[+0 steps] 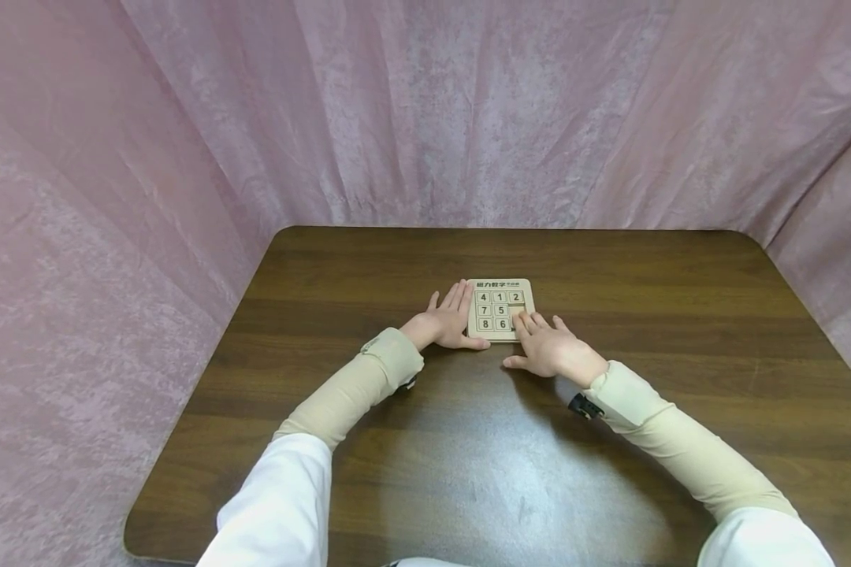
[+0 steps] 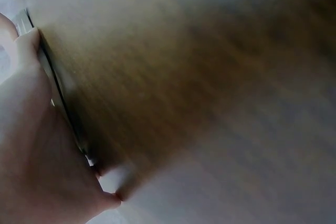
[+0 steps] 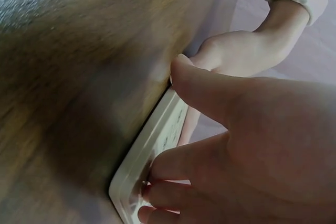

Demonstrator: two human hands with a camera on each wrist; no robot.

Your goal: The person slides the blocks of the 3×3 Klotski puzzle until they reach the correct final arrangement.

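A pale number slide puzzle [image 1: 529, 291] lies flat on the table, its number tiles in rows inside a frame. The tiles read 4, 1, 2 on top, 7 and 5 in the middle, 8 and 6 below. My left hand [image 1: 448, 321] lies along the puzzle's left edge, fingers straight, thumb by the near edge. From the near right, my right hand [image 1: 549, 348] touches the puzzle's right column with straight fingertips, hiding its lower part. The right wrist view shows these fingers over the puzzle's rim [image 3: 149, 132], thumb held apart.
The puzzle sits on a brown wood-grain table [image 1: 369, 268] with rounded corners. Pink curtains [image 1: 468, 118] hang behind the table and at its sides. A black device [image 1: 585, 406] is strapped at the right wrist.
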